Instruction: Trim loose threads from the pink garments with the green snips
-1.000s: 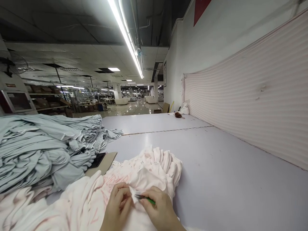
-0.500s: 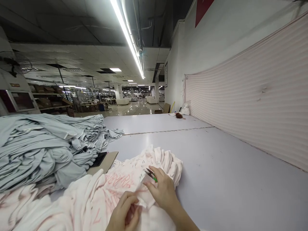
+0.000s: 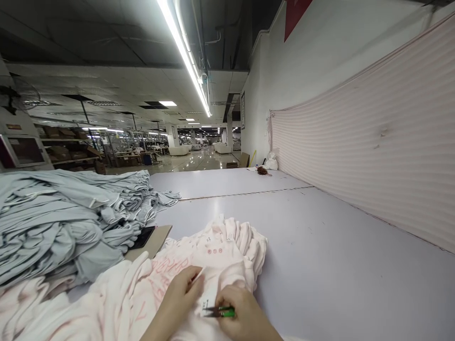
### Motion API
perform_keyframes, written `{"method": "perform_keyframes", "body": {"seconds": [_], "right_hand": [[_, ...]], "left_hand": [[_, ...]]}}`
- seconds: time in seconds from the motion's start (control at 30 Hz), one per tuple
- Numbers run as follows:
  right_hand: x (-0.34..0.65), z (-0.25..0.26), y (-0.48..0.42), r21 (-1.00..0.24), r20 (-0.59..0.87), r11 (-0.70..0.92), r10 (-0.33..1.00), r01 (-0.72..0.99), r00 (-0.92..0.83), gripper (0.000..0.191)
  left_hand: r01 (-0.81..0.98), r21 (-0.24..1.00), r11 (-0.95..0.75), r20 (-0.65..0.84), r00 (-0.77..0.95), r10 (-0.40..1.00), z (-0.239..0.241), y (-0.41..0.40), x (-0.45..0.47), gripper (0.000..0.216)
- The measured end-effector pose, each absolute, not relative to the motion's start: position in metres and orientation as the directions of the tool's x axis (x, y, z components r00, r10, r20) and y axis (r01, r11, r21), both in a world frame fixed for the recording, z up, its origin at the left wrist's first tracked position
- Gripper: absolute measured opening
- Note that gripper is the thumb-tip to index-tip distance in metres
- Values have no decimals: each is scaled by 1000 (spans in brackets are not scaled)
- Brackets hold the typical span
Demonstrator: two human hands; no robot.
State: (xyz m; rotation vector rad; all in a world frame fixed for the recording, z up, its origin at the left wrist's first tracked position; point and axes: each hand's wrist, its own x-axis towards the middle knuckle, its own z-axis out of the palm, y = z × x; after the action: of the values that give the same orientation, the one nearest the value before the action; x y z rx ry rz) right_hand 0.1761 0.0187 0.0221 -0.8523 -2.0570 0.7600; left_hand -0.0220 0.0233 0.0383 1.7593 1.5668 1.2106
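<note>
A pile of pale pink garments (image 3: 124,289) with pink lettering lies in front of me. My right hand (image 3: 243,312) is closed around thread snips (image 3: 223,311) with a green handle, their dark blades pointing left. The blade tips lie across the lower part of a white label (image 3: 207,303) with small black print. Just left of it, my left hand (image 3: 179,296) has its fingers pinched on the top garment (image 3: 231,258), which shows three small round pink marks. Part of what its fingertips grip is hidden.
Grey-blue garments (image 3: 71,222) are heaped on the left. Between the piles lie a dark phone-like slab (image 3: 142,237) and a piece of brown card (image 3: 158,240). The pale table (image 3: 320,265) reaches to a striped pink cloth (image 3: 362,132) on the right. A dark brown bundle (image 3: 262,170) sits at the far end.
My right hand has lowered the snips toward me and turned them level. My left hand has moved up and forward on the garment. The round pink marks now show.
</note>
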Motion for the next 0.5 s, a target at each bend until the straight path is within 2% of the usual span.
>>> {"method": "perform_keyframes", "body": {"seconds": [0.07, 0.17, 0.33, 0.43, 0.5], "right_hand": [[178, 26, 18, -794, 364, 522, 819, 311, -443, 23], [180, 36, 18, -818, 383, 477, 869, 322, -314, 19], [171, 43, 20, -756, 422, 519, 852, 398, -310, 20], [161, 41, 22, -745, 394, 481, 876, 462, -277, 15], [157, 40, 23, -767, 383, 467, 883, 440, -270, 15]], "left_hand": [[485, 848, -215, 260, -26, 965, 41, 23, -19, 35], [414, 887, -206, 223, 7, 975, 45, 17, -19, 43], [215, 961, -175, 177, 8, 984, 49, 7, -20, 40], [192, 966, -175, 178, 4, 984, 43, 5, -22, 39], [212, 958, -195, 199, 2, 980, 36, 5, -23, 40]]}}
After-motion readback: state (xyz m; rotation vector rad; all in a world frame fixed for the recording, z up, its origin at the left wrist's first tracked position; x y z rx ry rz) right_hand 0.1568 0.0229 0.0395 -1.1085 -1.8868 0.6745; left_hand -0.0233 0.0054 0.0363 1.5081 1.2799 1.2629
